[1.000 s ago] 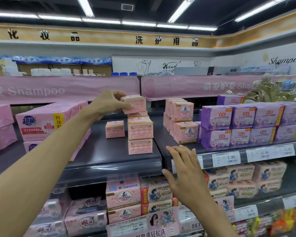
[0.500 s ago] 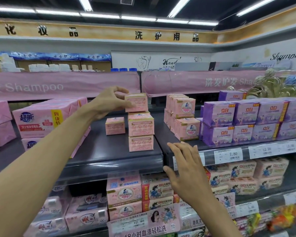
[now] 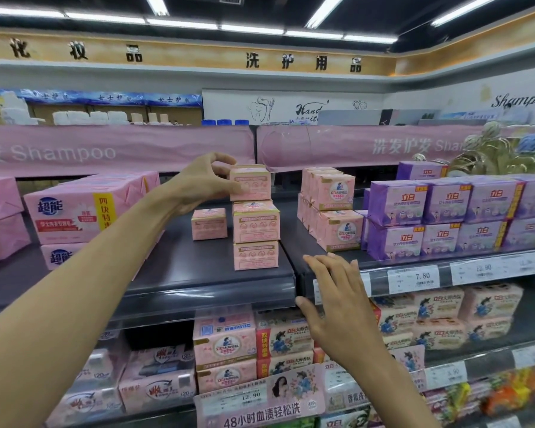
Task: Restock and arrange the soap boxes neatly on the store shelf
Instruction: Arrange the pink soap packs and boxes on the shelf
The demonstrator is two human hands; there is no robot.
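Head view: left hand (image 3: 204,184) pinches top soap box (image 3: 251,184) of stack (image 3: 255,239); right hand (image 3: 334,293) spread flat near shelf edge (image 3: 213,293).

bare dark shelf (image 3: 183,267) left of pink box stack (image 3: 256,230), lone box (image 3: 209,224) behind, multipacks (image 3: 74,211) walling far left, banner (image 3: 121,149) overhead

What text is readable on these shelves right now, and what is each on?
"Shampoo": pink banner overhead.
"7.80": white price tag.
"12.90": pink promotional card below.
"超能": large pink wrapped soap pack.
"立白": purple soap boxes.
"洗护用品": tan wall sign.
Small pink soap box held by left hand: print too blurred.
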